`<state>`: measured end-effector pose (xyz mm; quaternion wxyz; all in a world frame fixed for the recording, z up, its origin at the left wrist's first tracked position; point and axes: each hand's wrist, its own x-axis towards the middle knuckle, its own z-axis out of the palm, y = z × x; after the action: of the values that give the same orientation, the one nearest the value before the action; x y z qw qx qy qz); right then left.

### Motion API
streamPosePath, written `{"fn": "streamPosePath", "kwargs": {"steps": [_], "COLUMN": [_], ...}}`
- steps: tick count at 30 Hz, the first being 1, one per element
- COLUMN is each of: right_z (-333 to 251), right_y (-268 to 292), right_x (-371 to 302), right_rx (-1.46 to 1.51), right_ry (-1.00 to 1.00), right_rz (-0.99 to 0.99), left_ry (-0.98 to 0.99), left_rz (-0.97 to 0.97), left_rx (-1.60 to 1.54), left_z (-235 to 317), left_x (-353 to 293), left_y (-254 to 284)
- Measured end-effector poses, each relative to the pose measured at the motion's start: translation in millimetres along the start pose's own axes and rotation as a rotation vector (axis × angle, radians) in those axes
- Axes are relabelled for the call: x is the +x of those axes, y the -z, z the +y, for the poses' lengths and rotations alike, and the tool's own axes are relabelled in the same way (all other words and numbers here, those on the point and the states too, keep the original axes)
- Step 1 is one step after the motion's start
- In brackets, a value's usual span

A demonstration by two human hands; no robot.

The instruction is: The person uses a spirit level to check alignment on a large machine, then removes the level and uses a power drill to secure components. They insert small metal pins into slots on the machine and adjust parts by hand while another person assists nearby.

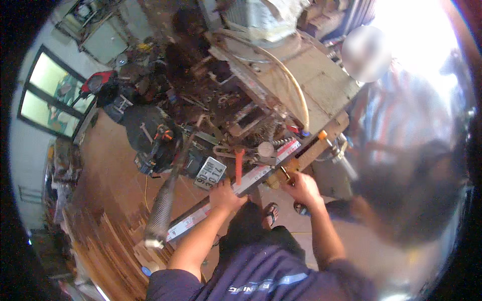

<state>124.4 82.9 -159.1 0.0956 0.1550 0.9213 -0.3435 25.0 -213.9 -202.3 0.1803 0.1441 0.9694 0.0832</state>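
Note:
A long straight metal bar (197, 215) with white and red film on it runs slantwise in front of me, from lower left to the cluttered machine bench. My left hand (226, 195) is closed over the bar near its middle, beside an upright orange handle (239, 169). At the bar's right side, my right hand (304, 189) is wrapped round a short dark and brass-coloured rod (285, 173). The rod's tip points up and left toward the bar, by a yellowish block (291, 166). Most of what lies inside the right hand is hidden.
A long lever with a knurled grip (161, 213) juts out on the left. Behind it stands a motorbike (145, 125) with a white plate (210, 173). A person in a striped shirt (401, 115) leans in close at right. Wooden strips (113, 246) lie at lower left.

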Motion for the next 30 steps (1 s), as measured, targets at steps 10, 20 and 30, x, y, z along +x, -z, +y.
{"fn": "streamPosePath", "kwargs": {"steps": [10,20,30], "right_z": [-85,-181,-243], "right_y": [172,125,52], "right_x": [-80,-146,-286], "right_rx": [0.809,1.924,1.803], "right_ry": [0.275,0.860,1.017], "right_rz": [0.889,0.323,0.777], "left_ry": [-0.021,-0.481,-0.579], "left_rz": [0.028,-0.141,-0.199], "left_rx": [-0.045,-0.008,-0.187], "left_z": [-5,-87,-125], "left_x": [-14,-2,-3], "left_y": [2,7,3]}}
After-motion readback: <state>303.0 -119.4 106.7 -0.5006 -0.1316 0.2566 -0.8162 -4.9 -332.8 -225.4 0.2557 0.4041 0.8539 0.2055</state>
